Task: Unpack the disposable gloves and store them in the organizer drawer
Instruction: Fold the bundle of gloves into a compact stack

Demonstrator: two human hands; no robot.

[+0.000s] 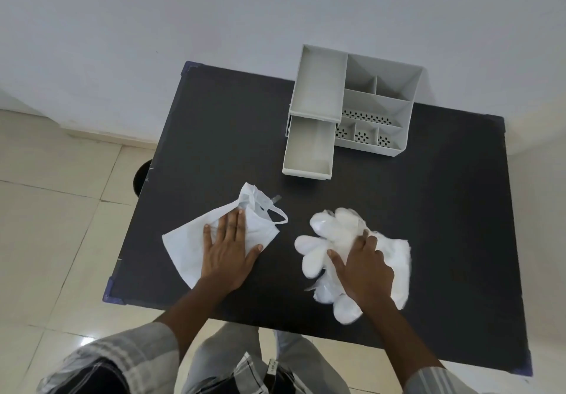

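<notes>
A pile of translucent white disposable gloves [330,237] lies on the black table [214,148], right of centre. My right hand [364,268] presses down on the pile, fingers curled into it. A flat white drawstring bag [190,249] lies to the left. My left hand [228,248] rests flat on that bag with its fingers spread. The grey organizer [382,99] stands at the table's far side. Its drawer [309,151] is pulled out toward me and looks empty.
The table's far edge meets a white wall behind the organizer. Beige floor tiles [55,225] lie to the left, and a dark round object [141,177] shows under the table's left edge. My legs and checked shirt are at the near edge.
</notes>
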